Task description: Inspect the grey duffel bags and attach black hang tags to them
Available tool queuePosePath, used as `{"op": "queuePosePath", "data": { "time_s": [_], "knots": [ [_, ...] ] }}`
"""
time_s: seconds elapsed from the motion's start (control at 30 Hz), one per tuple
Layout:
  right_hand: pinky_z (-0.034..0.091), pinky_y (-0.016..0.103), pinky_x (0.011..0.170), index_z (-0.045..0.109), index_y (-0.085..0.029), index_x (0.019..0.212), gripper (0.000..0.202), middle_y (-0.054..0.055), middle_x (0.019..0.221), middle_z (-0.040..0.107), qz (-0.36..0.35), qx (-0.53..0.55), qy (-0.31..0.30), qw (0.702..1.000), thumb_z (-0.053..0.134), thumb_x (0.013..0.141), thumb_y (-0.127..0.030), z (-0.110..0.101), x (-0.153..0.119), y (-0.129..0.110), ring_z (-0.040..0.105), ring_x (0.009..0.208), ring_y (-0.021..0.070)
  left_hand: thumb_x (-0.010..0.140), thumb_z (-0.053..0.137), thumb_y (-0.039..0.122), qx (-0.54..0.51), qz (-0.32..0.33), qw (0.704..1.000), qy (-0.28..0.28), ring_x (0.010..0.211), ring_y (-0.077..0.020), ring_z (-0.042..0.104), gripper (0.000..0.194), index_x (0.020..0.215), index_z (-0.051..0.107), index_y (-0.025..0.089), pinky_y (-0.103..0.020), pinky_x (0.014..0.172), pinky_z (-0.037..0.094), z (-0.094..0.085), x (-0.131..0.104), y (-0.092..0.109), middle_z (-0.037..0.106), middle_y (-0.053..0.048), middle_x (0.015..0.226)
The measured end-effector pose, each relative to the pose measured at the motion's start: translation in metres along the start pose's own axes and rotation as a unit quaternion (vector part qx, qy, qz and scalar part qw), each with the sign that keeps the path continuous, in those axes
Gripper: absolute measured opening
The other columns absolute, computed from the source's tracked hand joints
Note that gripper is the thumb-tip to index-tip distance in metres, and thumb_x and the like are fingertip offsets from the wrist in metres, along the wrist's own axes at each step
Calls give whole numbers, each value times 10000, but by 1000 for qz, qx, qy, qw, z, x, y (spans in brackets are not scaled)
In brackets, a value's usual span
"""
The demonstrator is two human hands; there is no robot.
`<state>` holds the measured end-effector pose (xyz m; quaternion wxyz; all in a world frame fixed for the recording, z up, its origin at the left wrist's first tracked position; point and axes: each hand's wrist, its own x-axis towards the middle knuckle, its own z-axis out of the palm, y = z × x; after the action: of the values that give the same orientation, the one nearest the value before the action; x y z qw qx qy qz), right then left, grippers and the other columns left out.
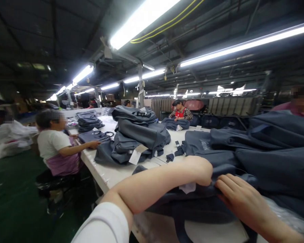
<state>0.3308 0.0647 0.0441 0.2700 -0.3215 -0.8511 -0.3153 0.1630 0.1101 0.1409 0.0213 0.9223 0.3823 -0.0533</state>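
A dark blue-grey fabric bag [192,206] lies at the table's near edge, a strap hanging down in front. My left hand [202,170] is bent at the wrist over the bag; its fingers are hidden behind the wrist and the cloth. Close to its right, my right hand [239,192] rests on the bag with its fingers bent and side by side, their tips at the fabric. Whether it pinches the cloth is hard to make out. A white tag [187,187] shows under my left forearm.
Stacked grey bags [142,135] stand mid-table, and a larger heap [276,145] lies at the right. Small straps [176,152] lie between them on the white table [106,172]. A seated person [58,145] works at the left, another [179,113] across the table.
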Motion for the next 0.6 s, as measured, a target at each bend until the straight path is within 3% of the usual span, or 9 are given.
{"op": "queuePosePath", "data": {
  "time_s": [0.13, 0.23, 0.33, 0.5, 0.6],
  "knots": [
    [336, 347, 714, 523, -199, 771, 129, 58, 804, 569, 23, -11, -55, 998, 501, 852, -102, -11, 1, -8, 469, 763, 223, 677, 672, 270, -10, -9, 1000, 4, 881, -312, 676, 274, 887, 730, 103, -358, 745, 548, 3, 2, 2, 719, -204, 941],
    [323, 343, 701, 528, -189, 750, 137, 54, 789, 562, 31, -22, -77, 996, 524, 884, -163, -13, 3, -10, 442, 757, 215, 639, 641, 200, -43, -19, 998, 34, 816, -264, 674, 271, 891, 724, 140, -307, 695, 524, 9, 3, -2, 729, -141, 887],
    [307, 338, 680, 532, -187, 751, 163, 48, 776, 548, 29, -24, -77, 996, 512, 912, -204, -12, 5, -8, 421, 749, 207, 617, 619, 203, -88, -24, 994, 67, 781, -221, 655, 271, 872, 707, 179, -271, 664, 494, 15, 5, -8, 725, -80, 871],
    [311, 337, 691, 542, -181, 770, 161, 51, 797, 556, 35, -22, -64, 997, 508, 922, -224, -13, 4, -7, 421, 758, 205, 634, 595, 249, -157, -54, 979, 119, 775, -192, 621, 352, 970, 652, 158, -260, 660, 469, 19, 2, -17, 695, -60, 875],
    [319, 341, 688, 541, -183, 764, 139, 49, 797, 561, 40, -27, -68, 997, 522, 900, -202, -12, 5, -7, 428, 757, 208, 648, 571, 242, -187, -33, 976, 111, 701, -168, 602, 299, 927, 656, 180, -246, 615, 444, 18, -6, -20, 671, -24, 777]
  ]
}}
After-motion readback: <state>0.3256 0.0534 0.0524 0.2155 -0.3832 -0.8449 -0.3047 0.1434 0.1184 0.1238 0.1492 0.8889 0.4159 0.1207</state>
